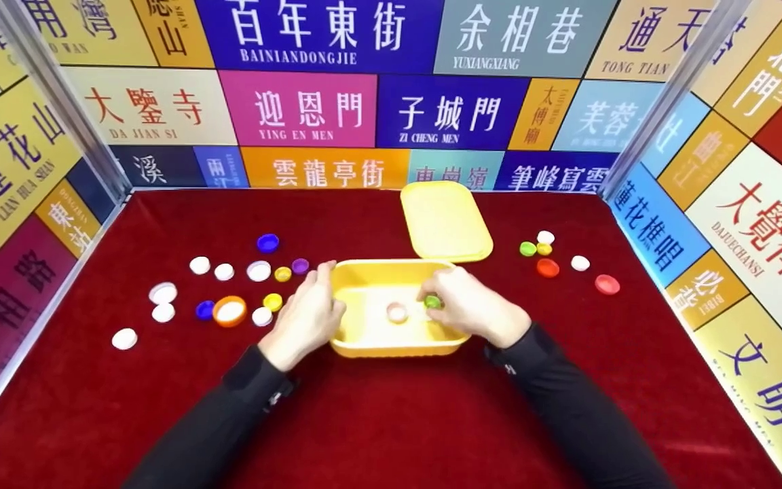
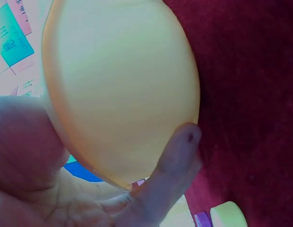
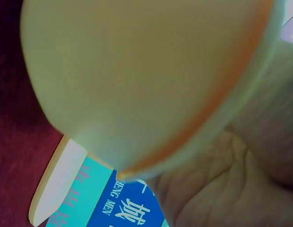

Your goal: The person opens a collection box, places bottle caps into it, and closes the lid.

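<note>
A yellow plastic box (image 1: pixel 398 348) lies lengthwise in front of me, its inside facing up. My left hand (image 1: pixel 306 309) grips its left end, with one finger lying along the outer wall (image 2: pixel 122 94) in the left wrist view. My right hand (image 1: pixel 476 305) reaches over the right end of the box and pinches a green bottle cap (image 1: pixel 433 301) inside it. A pale bottle cap (image 1: pixel 397 312) rests on the box floor. The box wall (image 3: pixel 132 71) hides the right fingertips in the right wrist view.
Left of the box lie several loose caps, among them an orange-rimmed cap (image 1: pixel 229 311), a blue cap (image 1: pixel 268 243) and a white cap (image 1: pixel 124 339). More caps, including a red cap (image 1: pixel 548 267), lie at right. A yellow lid (image 1: pixel 447 221) lies behind the box.
</note>
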### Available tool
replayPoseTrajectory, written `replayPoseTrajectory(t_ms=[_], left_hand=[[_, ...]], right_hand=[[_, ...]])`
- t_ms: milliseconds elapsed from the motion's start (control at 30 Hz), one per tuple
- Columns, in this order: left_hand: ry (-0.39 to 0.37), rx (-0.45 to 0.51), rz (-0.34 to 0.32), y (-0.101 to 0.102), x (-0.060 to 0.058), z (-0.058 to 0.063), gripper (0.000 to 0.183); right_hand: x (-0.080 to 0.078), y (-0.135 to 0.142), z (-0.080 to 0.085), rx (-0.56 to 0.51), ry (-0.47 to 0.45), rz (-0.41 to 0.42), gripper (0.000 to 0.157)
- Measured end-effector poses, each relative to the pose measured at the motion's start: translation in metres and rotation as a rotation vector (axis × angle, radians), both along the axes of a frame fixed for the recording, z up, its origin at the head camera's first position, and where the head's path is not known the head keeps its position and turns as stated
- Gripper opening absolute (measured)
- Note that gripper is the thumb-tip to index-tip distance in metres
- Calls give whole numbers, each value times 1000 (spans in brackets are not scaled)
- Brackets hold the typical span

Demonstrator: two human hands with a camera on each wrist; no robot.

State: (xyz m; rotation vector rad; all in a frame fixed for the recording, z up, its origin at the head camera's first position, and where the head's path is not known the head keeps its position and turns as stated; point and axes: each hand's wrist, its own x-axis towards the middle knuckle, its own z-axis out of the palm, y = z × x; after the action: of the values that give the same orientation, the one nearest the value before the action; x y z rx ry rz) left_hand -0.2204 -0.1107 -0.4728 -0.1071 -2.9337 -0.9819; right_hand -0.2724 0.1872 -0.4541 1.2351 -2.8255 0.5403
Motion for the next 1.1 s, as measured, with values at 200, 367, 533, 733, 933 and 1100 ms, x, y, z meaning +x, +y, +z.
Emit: replayPoseTrajectory(t_ms=[200, 367, 533, 733, 933, 1100], left_hand=[[-10, 26, -7, -2, 1, -5, 72], [-4, 28, -10, -4, 3, -7, 73], [-15, 35, 0, -5, 3, -8, 72], [-28, 38, 4, -4, 2, -8, 72], [-19, 42, -5, -5, 0, -8, 72], [-10, 40, -17, -5, -2, -7, 73]], right_hand=[[6, -4, -1, -11, 30, 42, 17], [10, -3, 1, 2, -23, -3, 21], [12, -3, 5, 3, -71, -42, 22], [12, 0, 9, -24, -75, -55, 25], [5, 6, 14, -66, -28, -24, 26], [0, 14, 19, -85, -11, -57, 27]])
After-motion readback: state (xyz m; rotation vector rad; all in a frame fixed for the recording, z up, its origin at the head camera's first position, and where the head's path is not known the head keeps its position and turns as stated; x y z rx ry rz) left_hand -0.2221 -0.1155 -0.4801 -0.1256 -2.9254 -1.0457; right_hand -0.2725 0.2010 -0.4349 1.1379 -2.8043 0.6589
